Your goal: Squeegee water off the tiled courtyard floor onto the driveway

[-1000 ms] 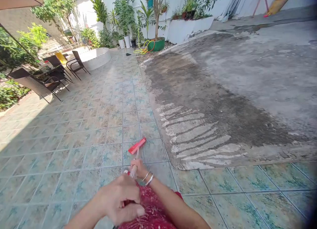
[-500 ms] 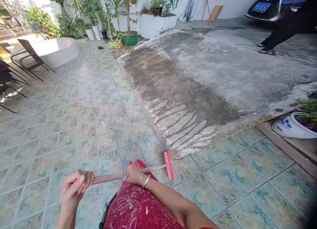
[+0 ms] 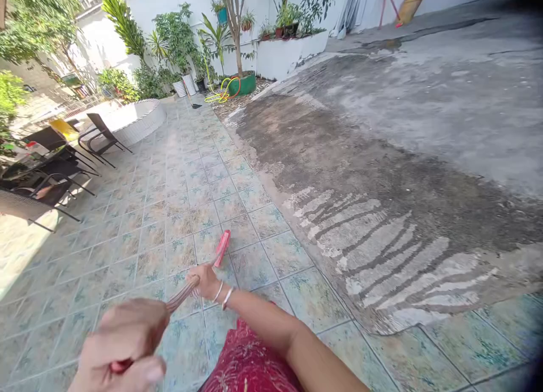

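Observation:
A long-handled floor scrub brush [image 3: 182,296] is held across the front of me, its pinkish-red head [image 3: 222,248] close to the tiled floor [image 3: 178,250]. Whether the head touches the tiles I cannot tell. My left hand [image 3: 123,341], partly blurred, is wrapped round the upper end of the striped handle. Lower down, nearer the head, my right hand [image 3: 204,280] grips the same handle, with two bangles on that wrist. Below the arms shows the red patterned cloth [image 3: 250,358] I wear.
Rough concrete [image 3: 360,154] with wet streaks borders the tiles on the right. Dark chairs [image 3: 102,137] stand at the left, near a round white-walled basin [image 3: 144,120]. A yellow hose [image 3: 220,92] lies by a green planter [image 3: 244,85]. A dustpan [image 3: 195,105] rests on the tiles.
The brush head has swung from the concrete's edge leftward onto the tiles, and both hands moved with it. My view has turned left; the person's legs by the car are out of sight.

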A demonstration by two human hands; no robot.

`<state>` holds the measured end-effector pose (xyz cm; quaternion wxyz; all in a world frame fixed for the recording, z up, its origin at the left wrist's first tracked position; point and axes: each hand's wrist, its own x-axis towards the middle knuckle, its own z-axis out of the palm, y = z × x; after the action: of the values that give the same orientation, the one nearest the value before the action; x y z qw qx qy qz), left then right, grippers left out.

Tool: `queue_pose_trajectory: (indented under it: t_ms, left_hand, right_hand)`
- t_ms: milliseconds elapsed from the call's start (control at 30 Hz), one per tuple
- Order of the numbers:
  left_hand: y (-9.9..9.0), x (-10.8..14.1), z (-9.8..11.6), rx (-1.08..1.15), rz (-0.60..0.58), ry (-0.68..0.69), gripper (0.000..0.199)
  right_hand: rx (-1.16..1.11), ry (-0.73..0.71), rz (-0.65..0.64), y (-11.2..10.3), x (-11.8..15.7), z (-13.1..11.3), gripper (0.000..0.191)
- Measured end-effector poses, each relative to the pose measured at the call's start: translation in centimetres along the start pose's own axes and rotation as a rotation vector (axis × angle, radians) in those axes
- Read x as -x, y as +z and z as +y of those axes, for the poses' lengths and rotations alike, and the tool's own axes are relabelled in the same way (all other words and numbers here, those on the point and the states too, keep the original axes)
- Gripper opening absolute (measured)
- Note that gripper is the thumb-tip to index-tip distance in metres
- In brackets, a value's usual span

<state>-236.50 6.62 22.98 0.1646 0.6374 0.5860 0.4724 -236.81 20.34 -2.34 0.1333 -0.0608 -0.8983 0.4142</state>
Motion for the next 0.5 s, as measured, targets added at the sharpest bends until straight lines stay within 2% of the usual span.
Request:
queue_pose_trajectory:
  t_ms: [33, 100, 167, 233, 300, 367, 433, 500]
  left_hand:
    - [-0.2, -3.0, -2.2, -0.035, -0.059, -0.006, 0.042]
    - [-0.6, -7.6, -7.2, -0.073, -0.058, -0.059, 0.049]
    - [-1.5, -10.1, -12.0, -0.026, 0.036, -0.109, 0.052]
    - [-3.0, -11.2, -15.3, 0.114, 0.144, -0.102, 0.05]
    - [-4.7, -12.1, -17.0, 0.276, 0.209, -0.053, 0.045]
    - [-5.9, -13.5, -18.1, 0.395, 0.209, -0.012, 0.044]
    - [-6.0, -15.1, -19.4, 0.491, 0.185, -0.007, 0.045]
    - [-5.0, -16.0, -21.4, 0.597, 0.167, -0.034, 0.046]
  right_hand:
    - [0.021, -0.004, -0.007, -0.4, -3.1, 1.4, 0.031]
    - [0.057, 0.013, -0.017, -1.2, -8.2, 4.4, 0.029]
    - [0.065, 0.031, -0.044, -1.9, -11.7, 7.0, 0.029]
    - [0.067, 0.044, -0.102, -2.6, -13.4, 9.0, 0.029]
    - [0.079, 0.094, -0.147, -3.2, -13.6, 10.5, 0.024]
    - [0.106, 0.191, -0.165, -4.0, -12.7, 11.9, 0.012]
    - [0.139, 0.307, -0.17, -4.9, -11.0, 13.4, 0.005]
    - [0.172, 0.42, -0.162, -5.6, -8.9, 14.8, 0.012]
